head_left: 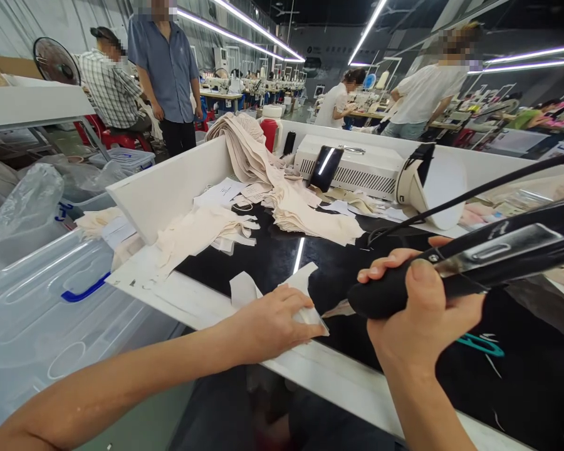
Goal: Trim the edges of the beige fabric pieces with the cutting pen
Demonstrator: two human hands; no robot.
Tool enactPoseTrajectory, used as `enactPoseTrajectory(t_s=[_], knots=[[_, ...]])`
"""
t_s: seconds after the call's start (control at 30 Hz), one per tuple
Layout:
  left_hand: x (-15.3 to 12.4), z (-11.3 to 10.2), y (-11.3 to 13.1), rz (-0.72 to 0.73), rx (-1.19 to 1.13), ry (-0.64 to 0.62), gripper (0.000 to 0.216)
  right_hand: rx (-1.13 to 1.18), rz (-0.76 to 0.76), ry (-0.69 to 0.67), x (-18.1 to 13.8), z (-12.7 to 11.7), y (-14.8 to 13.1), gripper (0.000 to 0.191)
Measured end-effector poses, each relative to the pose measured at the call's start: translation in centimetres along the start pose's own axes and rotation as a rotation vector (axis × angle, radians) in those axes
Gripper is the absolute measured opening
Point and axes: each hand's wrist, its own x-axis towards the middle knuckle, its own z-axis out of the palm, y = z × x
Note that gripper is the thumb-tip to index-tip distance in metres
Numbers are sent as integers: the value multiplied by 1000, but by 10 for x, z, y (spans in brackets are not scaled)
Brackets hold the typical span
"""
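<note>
My left hand (275, 321) lies flat, fingers together, pressing a small white fabric piece (305, 282) onto the black worktop (272, 257) near its front edge. My right hand (418, 307) is wrapped round the black handle of a corded hand tool (474, 260). The tool's metal tip (338, 308) points left and meets the edge of the fabric piece just past my left fingertips. A black cord (474, 191) runs up and to the right from the tool.
A pile of cream fabric pieces (272, 181) and paper slips lie at the back left of the table. A white machine (361, 166) and a lamp (427, 181) stand behind. Clear plastic bins (51, 300) sit at the left. Teal scissors (479, 343) lie at the right. Several people work further off.
</note>
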Motion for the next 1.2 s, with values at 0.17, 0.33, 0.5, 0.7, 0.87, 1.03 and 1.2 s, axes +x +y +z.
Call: enactPoseTrajectory(t_s=[0.17,0.33,0.5,0.7,0.87,1.03,1.2], knots=[[1,-1,1,-8,6,21,28,-11,6,-7,-3,-1,1,50],[1,-2,1,8,5,52,27,-31,-19,-13,-5,0,2,50],[0,0,1,9,4,32,29,-13,-28,2,-1,2,5,49],[1,1,-1,-2,7,32,28,4,-63,-31,2,8,13,46],[-1,-2,16,-63,9,-42,31,-8,-52,-35,-2,9,11,47],[-2,-11,50,-143,66,-71,50,-33,11,-31,-10,0,-1,49],[7,-20,47,-79,78,-28,21,-26,17,-8,-15,-4,-7,49]])
